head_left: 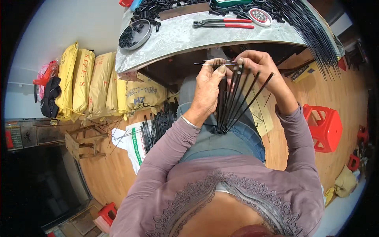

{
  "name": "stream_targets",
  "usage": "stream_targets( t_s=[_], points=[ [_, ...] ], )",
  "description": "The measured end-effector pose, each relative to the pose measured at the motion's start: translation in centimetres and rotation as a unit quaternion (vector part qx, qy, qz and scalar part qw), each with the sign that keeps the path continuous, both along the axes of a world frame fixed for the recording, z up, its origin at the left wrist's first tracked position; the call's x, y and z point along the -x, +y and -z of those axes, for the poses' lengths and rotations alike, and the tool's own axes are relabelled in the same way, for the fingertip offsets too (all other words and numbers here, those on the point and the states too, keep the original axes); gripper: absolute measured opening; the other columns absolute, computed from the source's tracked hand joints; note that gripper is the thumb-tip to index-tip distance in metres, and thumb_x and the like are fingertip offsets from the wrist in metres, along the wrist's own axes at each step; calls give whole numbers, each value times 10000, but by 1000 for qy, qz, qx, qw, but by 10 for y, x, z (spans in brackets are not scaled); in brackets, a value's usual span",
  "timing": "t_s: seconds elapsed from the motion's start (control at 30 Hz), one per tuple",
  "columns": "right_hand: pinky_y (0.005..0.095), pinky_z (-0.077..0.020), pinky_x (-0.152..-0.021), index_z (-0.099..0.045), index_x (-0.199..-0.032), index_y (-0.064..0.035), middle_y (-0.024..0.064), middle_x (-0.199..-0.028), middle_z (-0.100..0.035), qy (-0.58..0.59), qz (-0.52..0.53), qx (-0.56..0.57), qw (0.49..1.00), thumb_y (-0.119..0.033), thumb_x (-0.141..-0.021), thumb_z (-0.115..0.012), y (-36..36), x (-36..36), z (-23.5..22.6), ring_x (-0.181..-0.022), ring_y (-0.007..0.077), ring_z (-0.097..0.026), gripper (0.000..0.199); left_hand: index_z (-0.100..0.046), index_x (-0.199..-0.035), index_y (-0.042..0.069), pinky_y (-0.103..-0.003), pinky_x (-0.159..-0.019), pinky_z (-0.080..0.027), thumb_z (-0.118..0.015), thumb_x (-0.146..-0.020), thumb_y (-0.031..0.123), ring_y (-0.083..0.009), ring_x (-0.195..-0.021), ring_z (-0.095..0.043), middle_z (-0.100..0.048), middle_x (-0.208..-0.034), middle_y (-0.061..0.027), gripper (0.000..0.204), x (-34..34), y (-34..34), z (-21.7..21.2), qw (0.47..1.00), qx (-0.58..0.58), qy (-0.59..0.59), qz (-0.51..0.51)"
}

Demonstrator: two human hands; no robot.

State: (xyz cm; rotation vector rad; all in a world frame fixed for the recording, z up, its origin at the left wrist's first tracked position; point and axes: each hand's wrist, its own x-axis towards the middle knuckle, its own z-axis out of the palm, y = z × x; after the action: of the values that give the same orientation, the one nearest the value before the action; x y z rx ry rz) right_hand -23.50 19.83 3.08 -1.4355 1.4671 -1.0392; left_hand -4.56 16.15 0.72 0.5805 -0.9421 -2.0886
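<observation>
My left hand (pixel 207 87) is closed, thumb against fingers, on thin metal rods (pixel 200 64) that lie crosswise. Small dark pieces (pixel 217 62) sit close together on them above the thumb. Across from it my right hand (pixel 262 67) has thumb and fingers drawn together near the rods' right end; what they pinch is too small to make out. Between and below both hands, long black rods (pixel 237 96) fan out over my lap. Their lower ends come together, and several upper ends have round tips close to the right hand.
Ahead stands a marble-patterned table (pixel 177 41) with red-handled pincers (pixel 225 23), a round dish of black parts (pixel 135 34), a small tub (pixel 260 16) and a rod bundle (pixel 312 31). Yellow sacks (pixel 83 81) stand left, more black rods (pixel 162 124) beside me, a red stool (pixel 323 128) right.
</observation>
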Motion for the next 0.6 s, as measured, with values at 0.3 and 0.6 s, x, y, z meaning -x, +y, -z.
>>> stream_targets(
  t_s=[0.3, 0.6],
  points=[
    [227, -449, -646, -632, -885, 5, 5, -758, -604, 68, -21, 11, 997, -142, -875, -589, -20, -15, -6, -708, 74, -536, 153, -483, -1112, 20, -277, -562, -534, -508, -935, 112, -145, -651, -615, -605, -912, -113, 200, -2, 3, 7, 996, 56, -20, -69],
    [196, -388, -557, -600, -880, -21, -28, -725, -559, 40, -43, 7, 998, -87, -865, -609, -17, -10, -2, -620, 42, -469, 68, -532, -1090, 30, -273, -611, -530, -511, -947, 75, -125, -714, -612, -617, -910, -70, 152, 2, 6, 14, 999, 24, -3, -32]
  ],
)
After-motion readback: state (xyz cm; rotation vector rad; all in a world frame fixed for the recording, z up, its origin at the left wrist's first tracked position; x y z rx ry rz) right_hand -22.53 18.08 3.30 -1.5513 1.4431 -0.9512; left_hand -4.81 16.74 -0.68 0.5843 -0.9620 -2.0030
